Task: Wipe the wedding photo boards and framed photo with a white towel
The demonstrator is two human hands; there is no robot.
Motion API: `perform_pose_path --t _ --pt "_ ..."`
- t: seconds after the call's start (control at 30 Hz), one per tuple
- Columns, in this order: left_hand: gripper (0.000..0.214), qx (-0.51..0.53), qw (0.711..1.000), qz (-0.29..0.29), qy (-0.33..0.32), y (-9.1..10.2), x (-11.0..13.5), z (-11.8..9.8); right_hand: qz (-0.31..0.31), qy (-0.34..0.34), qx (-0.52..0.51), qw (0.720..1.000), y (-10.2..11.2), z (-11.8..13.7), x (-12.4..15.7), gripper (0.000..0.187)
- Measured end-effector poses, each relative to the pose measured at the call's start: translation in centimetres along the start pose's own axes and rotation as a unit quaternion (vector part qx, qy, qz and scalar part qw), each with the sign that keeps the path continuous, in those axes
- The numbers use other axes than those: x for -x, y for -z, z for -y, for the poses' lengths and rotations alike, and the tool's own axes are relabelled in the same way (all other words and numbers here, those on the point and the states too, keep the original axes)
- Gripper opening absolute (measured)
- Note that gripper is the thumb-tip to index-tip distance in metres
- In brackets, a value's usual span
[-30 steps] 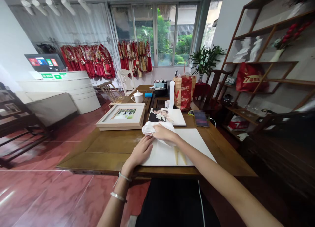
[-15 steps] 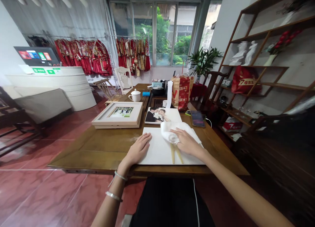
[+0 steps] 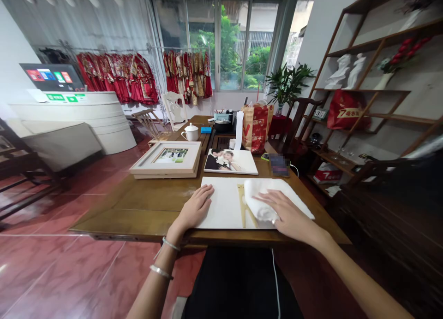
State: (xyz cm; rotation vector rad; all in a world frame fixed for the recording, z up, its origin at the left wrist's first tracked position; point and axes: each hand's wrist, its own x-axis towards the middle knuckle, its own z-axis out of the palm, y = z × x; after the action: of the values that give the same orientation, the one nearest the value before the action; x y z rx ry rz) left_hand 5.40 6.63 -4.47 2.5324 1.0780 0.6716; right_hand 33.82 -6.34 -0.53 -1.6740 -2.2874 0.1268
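A white board [image 3: 221, 203] lies flat at the table's near edge. My left hand [image 3: 198, 203] rests palm down on its left side, fingers stretched out. Under my right hand [image 3: 285, 213] is a bunched white cloth [image 3: 263, 192], gripped and pressed onto the board's right half; the fingers lie spread over it and the thumb is partly hidden. Between the hands, a pale yellow shape with two tapering legs [image 3: 242, 208] shows on the board; whether it is printed or a loose piece I cannot tell. The cloth covers part of it.
Beyond the board lies a couple's photo panel [image 3: 230, 162]. Stacked wooden picture frames [image 3: 166, 160] stand to the left, near a lidded white mug [image 3: 190, 132]. A red-and-tan paper bag [image 3: 256, 127] and a phone [image 3: 279, 165] are at the right. A white cable [image 3: 275, 282] hangs over my lap.
My right hand and the cloth have moved right and nearer to me, uncovering the top of the yellow shape. The left hand stays in place on the board.
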Motion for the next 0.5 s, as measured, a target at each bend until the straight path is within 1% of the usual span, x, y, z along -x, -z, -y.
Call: perform_pose_path --t 0.07,0.13,0.2,0.23,0.27,0.33,0.4,0.5 --pt "0.042 -0.002 1.000 0.004 0.001 0.0 0.0 0.0 0.026 0.011 -0.013 1.000 0.3 1.3 2.9 0.090" --pt "0.043 -0.005 1.000 0.008 0.000 0.0 -0.1 0.0 0.055 0.007 -0.026 0.998 0.7 2.2 5.2 0.094" --pt "0.043 -0.006 1.000 0.009 -0.003 0.0 -0.1 0.0 0.081 0.000 -0.041 0.996 1.1 2.5 6.4 0.094" --pt "0.043 -0.007 1.000 0.009 -0.005 0.0 -0.1 0.0 0.089 -0.002 -0.050 0.995 1.2 2.5 6.5 0.092" --pt "0.043 -0.007 1.000 0.010 -0.006 0.1 -0.1 0.0 0.093 -0.004 -0.060 0.994 1.4 2.3 6.2 0.089" --pt "0.043 -0.008 1.000 0.014 -0.007 0.1 -0.1 0.1 0.092 -0.007 -0.079 0.993 1.5 1.5 4.8 0.083" --pt "0.043 -0.009 1.000 0.018 -0.006 0.1 -0.1 0.1 0.082 -0.016 -0.090 0.992 1.5 0.3 2.6 0.078" --pt "0.043 -0.007 1.000 0.017 -0.009 0.1 -0.1 0.2 0.069 -0.034 -0.096 0.992 1.2 -2.0 -1.6 0.072"
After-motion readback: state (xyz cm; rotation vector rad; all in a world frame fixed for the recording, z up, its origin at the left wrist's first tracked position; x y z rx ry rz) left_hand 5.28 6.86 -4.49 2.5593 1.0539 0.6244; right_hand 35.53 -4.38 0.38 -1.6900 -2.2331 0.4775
